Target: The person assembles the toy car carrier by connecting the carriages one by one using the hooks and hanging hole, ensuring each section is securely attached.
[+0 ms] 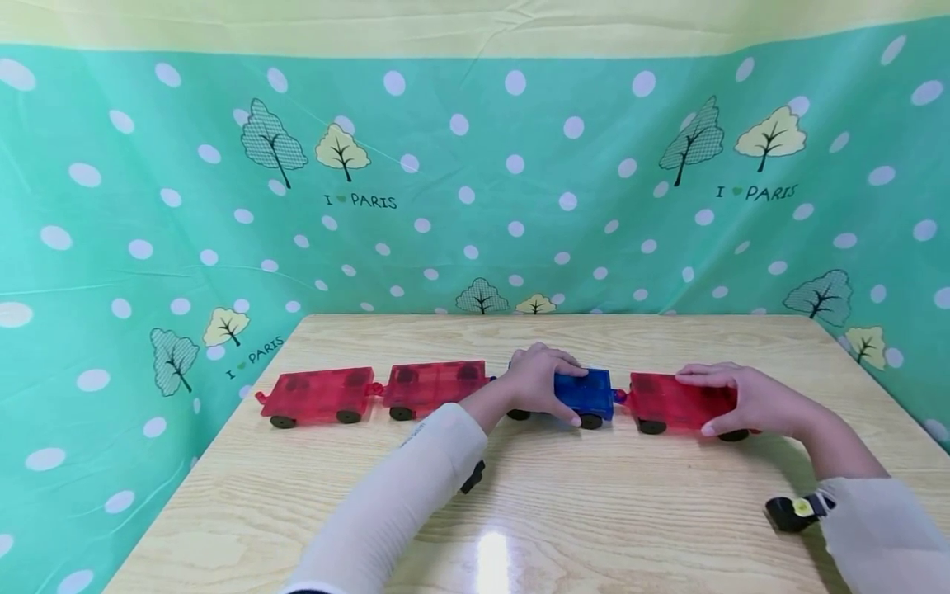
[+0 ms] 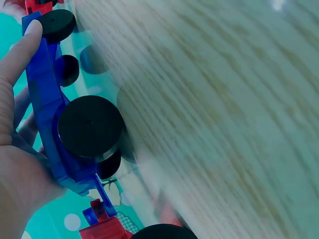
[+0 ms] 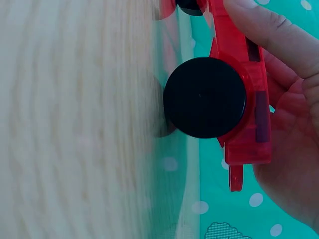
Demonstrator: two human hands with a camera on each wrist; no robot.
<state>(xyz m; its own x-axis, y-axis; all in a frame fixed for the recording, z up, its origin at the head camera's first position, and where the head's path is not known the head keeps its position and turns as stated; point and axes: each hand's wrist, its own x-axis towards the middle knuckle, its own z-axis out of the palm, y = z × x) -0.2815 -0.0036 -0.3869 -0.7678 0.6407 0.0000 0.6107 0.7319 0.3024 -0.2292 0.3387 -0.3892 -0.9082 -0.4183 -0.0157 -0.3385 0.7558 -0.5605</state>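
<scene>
A row of translucent toy train cars stands across the table, joined by small couplings. My left hand (image 1: 536, 381) holds a blue train car (image 1: 594, 386) from above, thumb on its near side and fingers over the far side. In the left wrist view the blue car (image 2: 42, 94) shows black wheels and a hook linked to a red coupling (image 2: 102, 226). My right hand (image 1: 757, 400) grips the red train car (image 1: 656, 396) at the right end. That red car (image 3: 249, 153) has its rear loop free in the right wrist view. The palm hides part of its top.
Two more red cars, one at the far left (image 1: 319, 394) and one beside the blue car (image 1: 434, 386), stand on the wooden table (image 1: 594, 511). A green dotted cloth (image 1: 475, 181) hangs behind. Black wrist cameras sit at both sleeves, including one (image 1: 790, 513) at the right.
</scene>
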